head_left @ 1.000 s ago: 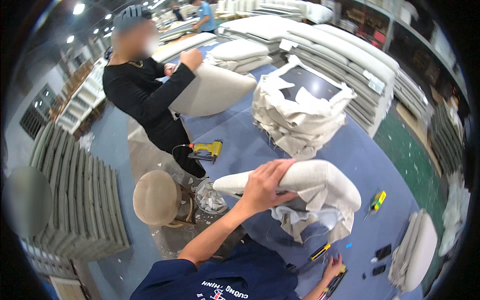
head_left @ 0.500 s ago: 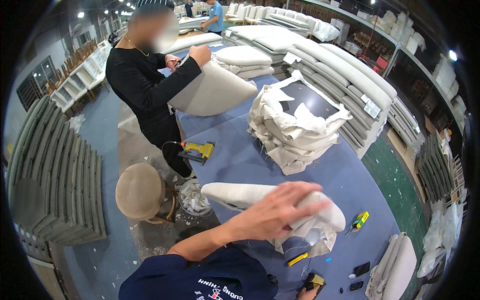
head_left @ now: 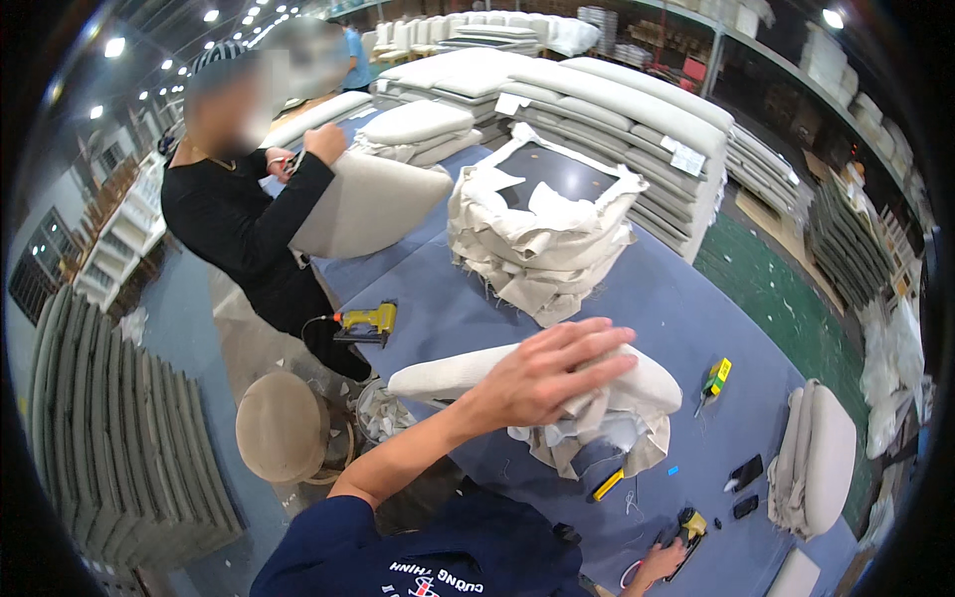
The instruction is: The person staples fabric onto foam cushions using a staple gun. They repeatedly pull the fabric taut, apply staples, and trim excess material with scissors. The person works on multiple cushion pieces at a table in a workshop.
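A cream upholstered cushion (head_left: 448, 370) stands tilted on the blue table (head_left: 736, 343), loose fabric bunched along its near side. My left hand (head_left: 542, 373) lies across its upper edge, fingers stretched out and slightly apart, thumb hidden. Farther right, my right hand (head_left: 657, 562) is closed on a yellow-and-black staple gun (head_left: 690, 525) low over the table; a red hose shows beside my wrist. Between the cushion and that hand lies a yellow utility knife (head_left: 608, 485). A yellow-and-green box with a thin tool (head_left: 713, 383) is right of the cushion.
Beyond the cushion rises a stack of fabric-wrapped seats (head_left: 542, 234). Another staple gun (head_left: 368, 321) rests near the left edge, where a person in black (head_left: 239, 214) handles a cushion. Folded cushions (head_left: 816, 458) and phone-like black items (head_left: 746, 472) are right; a stool (head_left: 282, 428) stands left.
The whole view has shifted with my head. My right hand has come further into view with the staple gun, moving right. My left hand stays at the cushion's upper edge, its fingers less blurred.
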Tool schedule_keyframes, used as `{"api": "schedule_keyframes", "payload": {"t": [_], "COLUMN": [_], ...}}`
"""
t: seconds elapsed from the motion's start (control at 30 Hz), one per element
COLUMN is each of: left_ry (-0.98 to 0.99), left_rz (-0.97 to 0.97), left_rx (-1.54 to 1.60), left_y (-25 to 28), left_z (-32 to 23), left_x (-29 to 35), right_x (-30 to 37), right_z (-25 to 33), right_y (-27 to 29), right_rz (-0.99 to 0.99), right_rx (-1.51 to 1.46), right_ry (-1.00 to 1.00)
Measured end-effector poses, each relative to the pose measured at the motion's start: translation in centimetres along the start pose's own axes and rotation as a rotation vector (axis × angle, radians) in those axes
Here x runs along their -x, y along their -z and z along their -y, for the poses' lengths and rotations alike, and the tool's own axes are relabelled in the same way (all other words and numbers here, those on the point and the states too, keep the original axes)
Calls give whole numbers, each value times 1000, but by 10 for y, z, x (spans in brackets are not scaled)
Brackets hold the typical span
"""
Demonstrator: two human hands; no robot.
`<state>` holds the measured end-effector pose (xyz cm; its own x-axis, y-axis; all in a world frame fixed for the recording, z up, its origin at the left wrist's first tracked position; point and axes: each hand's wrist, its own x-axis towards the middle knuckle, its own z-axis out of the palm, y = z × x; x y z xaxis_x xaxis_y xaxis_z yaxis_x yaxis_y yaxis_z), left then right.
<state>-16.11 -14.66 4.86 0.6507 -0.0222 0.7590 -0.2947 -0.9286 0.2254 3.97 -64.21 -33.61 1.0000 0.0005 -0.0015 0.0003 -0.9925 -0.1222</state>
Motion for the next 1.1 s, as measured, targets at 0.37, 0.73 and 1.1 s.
{"api": "schedule_keyframes", "payload": {"t": [0.37,0.73,1.1], "left_ry": [30,-21,-149], "left_rz": [-85,-181,-477], "left_rx": [19,-175,-137], "left_y": [-31,-37,-50], "left_z": [-10,-20,-38], "left_x": [-17,1,-9], "right_x": [131,129,124], "right_z": [21,19,17], "right_y": [-36,-7,10], "right_rz": [-45,-225,-234], "right_rx": [-228,-231,-92], "right_ry": [-40,-340,-275]}}
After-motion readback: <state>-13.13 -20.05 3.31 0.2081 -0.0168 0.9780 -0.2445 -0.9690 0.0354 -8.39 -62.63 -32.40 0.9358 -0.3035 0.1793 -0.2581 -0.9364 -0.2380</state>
